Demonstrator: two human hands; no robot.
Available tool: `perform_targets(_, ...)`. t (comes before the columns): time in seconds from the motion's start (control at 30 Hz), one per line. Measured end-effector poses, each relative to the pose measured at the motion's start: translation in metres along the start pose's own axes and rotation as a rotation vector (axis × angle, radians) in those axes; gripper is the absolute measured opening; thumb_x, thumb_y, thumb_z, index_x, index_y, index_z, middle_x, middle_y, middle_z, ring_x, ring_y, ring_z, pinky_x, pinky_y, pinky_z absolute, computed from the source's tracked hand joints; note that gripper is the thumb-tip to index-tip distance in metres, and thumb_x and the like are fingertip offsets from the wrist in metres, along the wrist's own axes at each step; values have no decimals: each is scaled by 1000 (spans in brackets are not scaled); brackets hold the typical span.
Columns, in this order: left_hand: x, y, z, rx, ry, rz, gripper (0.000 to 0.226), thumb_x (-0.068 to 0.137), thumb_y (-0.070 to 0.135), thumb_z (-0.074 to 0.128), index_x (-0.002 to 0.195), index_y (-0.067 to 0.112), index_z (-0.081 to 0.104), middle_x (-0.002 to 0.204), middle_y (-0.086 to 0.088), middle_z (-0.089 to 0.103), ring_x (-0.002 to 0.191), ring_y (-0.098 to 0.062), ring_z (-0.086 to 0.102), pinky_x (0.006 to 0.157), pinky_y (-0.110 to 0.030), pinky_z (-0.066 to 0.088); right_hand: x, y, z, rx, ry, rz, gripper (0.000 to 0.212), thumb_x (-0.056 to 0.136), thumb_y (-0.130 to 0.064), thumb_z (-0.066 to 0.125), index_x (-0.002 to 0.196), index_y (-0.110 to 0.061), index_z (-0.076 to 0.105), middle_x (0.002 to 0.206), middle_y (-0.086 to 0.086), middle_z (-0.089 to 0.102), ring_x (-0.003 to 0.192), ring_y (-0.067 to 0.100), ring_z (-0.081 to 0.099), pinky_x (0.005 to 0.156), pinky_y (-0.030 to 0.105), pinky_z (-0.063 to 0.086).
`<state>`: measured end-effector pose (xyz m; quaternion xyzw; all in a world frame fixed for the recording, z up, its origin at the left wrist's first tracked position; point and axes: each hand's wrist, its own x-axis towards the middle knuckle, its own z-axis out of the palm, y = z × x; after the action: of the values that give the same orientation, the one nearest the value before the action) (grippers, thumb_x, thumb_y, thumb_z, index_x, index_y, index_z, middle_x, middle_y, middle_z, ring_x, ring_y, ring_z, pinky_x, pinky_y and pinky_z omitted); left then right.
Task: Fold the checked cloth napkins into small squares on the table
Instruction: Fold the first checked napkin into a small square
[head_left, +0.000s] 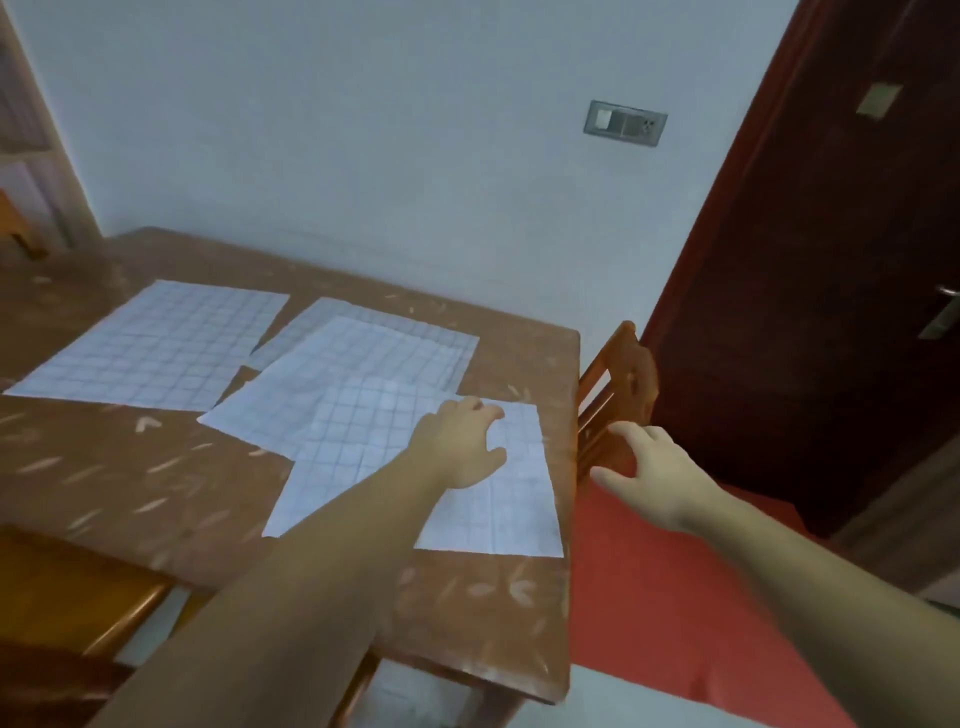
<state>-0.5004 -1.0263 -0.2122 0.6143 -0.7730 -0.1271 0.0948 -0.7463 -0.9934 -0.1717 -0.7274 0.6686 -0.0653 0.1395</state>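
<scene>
Several white checked napkins lie flat and unfolded on the brown table (130, 478). The nearest napkin (519, 499) sits by the table's right edge and overlaps a second napkin (322, 384), which covers part of a third (447, 338). A separate napkin (156, 343) lies to the left. My left hand (462, 441) rests on the far part of the nearest napkin with its fingers bent onto the cloth. My right hand (649, 467) hovers past the table's right edge with its fingers spread, holding nothing.
A wooden chair (618, 384) with a red seat (665, 597) stands against the table's right edge, under my right hand. A dark red door (810, 260) is at the right. Another wooden chair (67, 597) is at the near left. A pale wall runs behind the table.
</scene>
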Motion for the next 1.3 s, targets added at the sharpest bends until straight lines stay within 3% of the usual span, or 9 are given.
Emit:
perform_targets(0.17,49,-42,9,-21,26,-177,55,92,46,49,143,30,37,147,1,37,130,-25,37,100,-42,38,96,-28,7,-18,-79,-171,73,84,-57,54,145,-25,30,143,7,39,123,25,46,100,42,44)
perform_targets(0.37,72,-77,50,-55,6,-482,55,92,45,50,142,29,37,142,0,40,126,-26,40,98,-43,40,212,-47,60,-22,-234,-437,67,87,-55,55,144,-28,32,147,5,35,134,26,36,111,49,30)
perform_targets(0.43,69,-82,60,-77,-6,-593,55,92,45,50,143,29,36,141,0,40,126,-25,40,99,-41,38,237,-52,86,24,-262,-497,66,87,-54,56,144,-27,34,150,4,34,138,24,31,114,44,25)
perform_targets(0.57,56,-61,83,-127,-10,-869,56,91,46,49,142,29,37,138,-1,43,124,-25,40,100,-41,36,269,-57,131,22,-489,-682,66,88,-54,56,143,-27,32,148,5,35,134,24,36,110,44,33)
perform_targets(0.7,40,-32,99,-92,3,-1029,57,91,47,49,143,29,36,142,-1,42,128,-25,38,101,-43,33,281,-51,141,3,-592,-841,69,85,-55,58,143,-30,31,144,3,36,130,23,40,107,43,36)
perform_targets(0.83,34,-9,101,-107,89,-1106,56,91,48,49,142,30,37,145,1,41,131,-24,36,101,-44,34,290,-46,127,-30,-625,-959,74,84,-54,61,145,-27,30,144,6,35,130,24,39,106,43,37)
perform_targets(1.03,43,27,120,-151,214,-1138,56,91,47,49,143,30,36,147,0,39,132,-26,36,104,-45,36,299,-9,100,-207,-526,-1124,75,83,-55,62,146,-29,28,146,2,34,130,22,38,104,39,38)
perform_targets(1.17,52,62,149,-219,191,-1156,56,90,46,50,142,29,37,147,0,39,131,-26,37,104,-47,37,314,6,96,-372,-594,-1194,74,86,-53,60,147,-27,27,150,3,31,132,25,36,103,41,40)
perform_targets(1.3,64,67,170,-236,181,-1301,55,90,47,49,142,31,38,145,2,40,131,-24,37,105,-42,34,348,6,118,-429,-633,-1241,71,88,-52,58,146,-24,29,149,3,32,130,25,41,101,42,42)
